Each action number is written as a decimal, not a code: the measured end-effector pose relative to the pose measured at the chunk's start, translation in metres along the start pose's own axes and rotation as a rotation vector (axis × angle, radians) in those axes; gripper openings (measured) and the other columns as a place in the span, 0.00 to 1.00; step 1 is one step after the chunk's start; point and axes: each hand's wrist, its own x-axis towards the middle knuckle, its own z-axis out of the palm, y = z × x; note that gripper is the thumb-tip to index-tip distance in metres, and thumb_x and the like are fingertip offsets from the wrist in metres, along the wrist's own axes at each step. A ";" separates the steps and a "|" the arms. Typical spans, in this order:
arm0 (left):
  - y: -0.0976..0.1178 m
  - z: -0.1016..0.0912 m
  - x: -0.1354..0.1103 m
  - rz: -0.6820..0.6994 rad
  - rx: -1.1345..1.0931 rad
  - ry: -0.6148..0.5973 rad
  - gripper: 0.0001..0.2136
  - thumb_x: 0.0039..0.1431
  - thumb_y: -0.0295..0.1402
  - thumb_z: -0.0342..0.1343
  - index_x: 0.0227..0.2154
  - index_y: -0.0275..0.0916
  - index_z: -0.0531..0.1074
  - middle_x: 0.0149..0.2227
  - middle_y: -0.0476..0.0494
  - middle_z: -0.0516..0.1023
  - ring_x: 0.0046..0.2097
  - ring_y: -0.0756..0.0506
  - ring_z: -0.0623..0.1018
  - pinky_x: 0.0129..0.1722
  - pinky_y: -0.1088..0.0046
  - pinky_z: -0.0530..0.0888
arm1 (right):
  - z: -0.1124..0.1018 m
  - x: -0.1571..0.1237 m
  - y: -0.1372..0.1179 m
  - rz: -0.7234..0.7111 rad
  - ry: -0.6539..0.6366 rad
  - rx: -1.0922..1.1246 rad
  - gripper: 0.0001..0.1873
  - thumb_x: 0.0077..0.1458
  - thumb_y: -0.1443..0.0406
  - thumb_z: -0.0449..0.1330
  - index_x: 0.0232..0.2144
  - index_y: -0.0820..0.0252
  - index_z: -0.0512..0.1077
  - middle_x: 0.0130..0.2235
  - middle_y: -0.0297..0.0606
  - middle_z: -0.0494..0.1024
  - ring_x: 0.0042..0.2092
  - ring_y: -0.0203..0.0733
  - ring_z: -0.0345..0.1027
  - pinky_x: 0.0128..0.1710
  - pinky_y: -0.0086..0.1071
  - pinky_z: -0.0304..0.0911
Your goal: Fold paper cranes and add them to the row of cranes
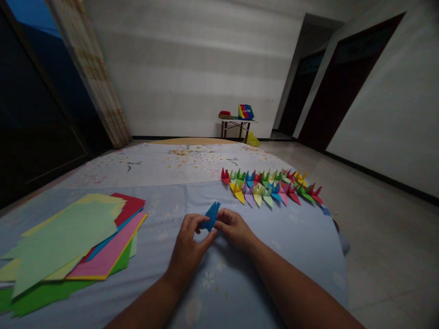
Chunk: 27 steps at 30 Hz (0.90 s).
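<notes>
A small folded piece of blue paper (211, 215) stands up between both hands over the pale blue bedsheet (295, 237). My left hand (188, 246) pinches its lower left side with thumb and fingers. My right hand (233, 227) pinches the paper's right side, fingers curled. Both forearms reach in from the bottom edge of the view. Beyond the hands, several folded paper cranes (270, 186) in red, yellow, green, blue, pink and purple lie in rows on the sheet.
A fanned stack of coloured paper sheets (68, 242) lies at the left. The sheet's right edge drops to a tiled floor (384, 237). A small table (236, 124) with colourful items stands by the far wall, a curtain (92, 77) at the left.
</notes>
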 end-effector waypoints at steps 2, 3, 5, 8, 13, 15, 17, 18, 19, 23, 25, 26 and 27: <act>-0.003 0.002 -0.001 -0.058 -0.056 0.024 0.16 0.46 0.33 0.61 0.39 0.43 0.65 0.34 0.49 0.69 0.32 0.48 0.69 0.34 0.71 0.68 | 0.000 0.000 0.000 0.014 -0.007 0.024 0.15 0.42 0.57 0.65 0.29 0.61 0.68 0.28 0.33 0.74 0.32 0.36 0.68 0.36 0.31 0.62; -0.004 0.004 -0.002 -0.091 -0.090 0.039 0.19 0.46 0.34 0.61 0.41 0.43 0.63 0.35 0.49 0.69 0.33 0.48 0.69 0.34 0.71 0.68 | 0.001 0.000 0.000 0.026 -0.009 0.035 0.15 0.42 0.57 0.65 0.29 0.61 0.68 0.28 0.32 0.74 0.31 0.36 0.68 0.35 0.30 0.62; -0.007 0.006 -0.003 -0.145 -0.150 0.052 0.24 0.44 0.35 0.63 0.44 0.42 0.60 0.35 0.49 0.69 0.34 0.48 0.70 0.35 0.72 0.68 | 0.001 0.000 -0.002 0.054 -0.017 0.051 0.16 0.41 0.57 0.65 0.29 0.61 0.68 0.27 0.32 0.74 0.31 0.35 0.68 0.35 0.30 0.62; -0.008 0.007 -0.004 -0.195 -0.203 0.045 0.26 0.43 0.36 0.64 0.44 0.42 0.59 0.35 0.49 0.69 0.33 0.49 0.71 0.35 0.72 0.68 | 0.002 0.000 -0.004 0.098 -0.035 0.059 0.17 0.40 0.56 0.66 0.29 0.62 0.69 0.27 0.32 0.74 0.30 0.36 0.68 0.34 0.30 0.61; -0.005 0.006 -0.002 -0.240 -0.214 0.031 0.25 0.40 0.37 0.65 0.43 0.41 0.62 0.33 0.50 0.70 0.30 0.50 0.70 0.32 0.73 0.67 | 0.002 -0.001 -0.005 0.120 -0.051 0.082 0.18 0.38 0.56 0.67 0.29 0.62 0.69 0.26 0.32 0.74 0.30 0.35 0.68 0.33 0.29 0.61; -0.004 0.005 -0.002 -0.247 -0.195 0.010 0.24 0.41 0.38 0.64 0.41 0.40 0.63 0.32 0.50 0.70 0.30 0.50 0.70 0.31 0.74 0.67 | 0.002 -0.001 -0.005 0.120 -0.048 0.095 0.18 0.37 0.57 0.67 0.29 0.62 0.69 0.26 0.31 0.74 0.29 0.35 0.68 0.33 0.29 0.61; -0.004 0.004 -0.001 -0.248 -0.169 -0.019 0.22 0.42 0.39 0.63 0.40 0.39 0.63 0.31 0.50 0.71 0.30 0.50 0.69 0.31 0.73 0.68 | 0.002 0.000 -0.005 0.118 -0.041 0.096 0.19 0.36 0.57 0.68 0.28 0.62 0.69 0.25 0.31 0.74 0.29 0.35 0.67 0.33 0.29 0.61; -0.004 0.004 -0.001 -0.246 -0.154 -0.029 0.21 0.43 0.39 0.63 0.40 0.39 0.64 0.31 0.50 0.71 0.30 0.50 0.69 0.31 0.73 0.68 | 0.002 0.000 -0.004 0.116 -0.037 0.091 0.19 0.36 0.56 0.68 0.28 0.62 0.69 0.25 0.31 0.74 0.29 0.35 0.67 0.34 0.29 0.61; -0.003 0.004 -0.001 -0.243 -0.140 -0.035 0.21 0.43 0.39 0.62 0.40 0.39 0.64 0.31 0.50 0.71 0.29 0.50 0.69 0.31 0.73 0.68 | 0.002 0.000 -0.004 0.115 -0.031 0.086 0.19 0.36 0.56 0.68 0.28 0.62 0.69 0.25 0.31 0.74 0.29 0.35 0.67 0.34 0.29 0.61; 0.000 0.003 0.000 -0.202 -0.081 -0.011 0.18 0.45 0.39 0.60 0.38 0.39 0.65 0.30 0.50 0.70 0.29 0.49 0.69 0.31 0.72 0.68 | 0.001 0.001 -0.001 0.116 -0.015 0.068 0.18 0.37 0.56 0.67 0.27 0.61 0.69 0.25 0.31 0.73 0.28 0.34 0.66 0.33 0.30 0.60; 0.002 0.001 0.000 -0.171 -0.039 0.009 0.15 0.47 0.38 0.58 0.37 0.39 0.66 0.29 0.50 0.70 0.31 0.49 0.69 0.32 0.71 0.69 | 0.000 0.001 0.000 0.106 -0.012 0.068 0.17 0.38 0.56 0.67 0.27 0.61 0.68 0.25 0.31 0.73 0.28 0.34 0.66 0.33 0.30 0.59; 0.003 0.000 0.000 -0.157 -0.020 0.018 0.13 0.49 0.38 0.56 0.37 0.39 0.67 0.29 0.50 0.70 0.31 0.48 0.69 0.33 0.71 0.68 | 0.000 0.000 0.000 0.101 -0.013 0.069 0.17 0.38 0.57 0.67 0.27 0.61 0.68 0.26 0.32 0.73 0.29 0.34 0.66 0.33 0.30 0.59; 0.003 0.000 0.000 -0.148 -0.007 0.021 0.12 0.50 0.38 0.55 0.36 0.39 0.67 0.29 0.50 0.70 0.32 0.48 0.70 0.34 0.70 0.68 | 0.000 0.000 0.000 0.099 -0.014 0.070 0.17 0.37 0.57 0.67 0.27 0.61 0.68 0.26 0.32 0.73 0.29 0.34 0.66 0.33 0.30 0.59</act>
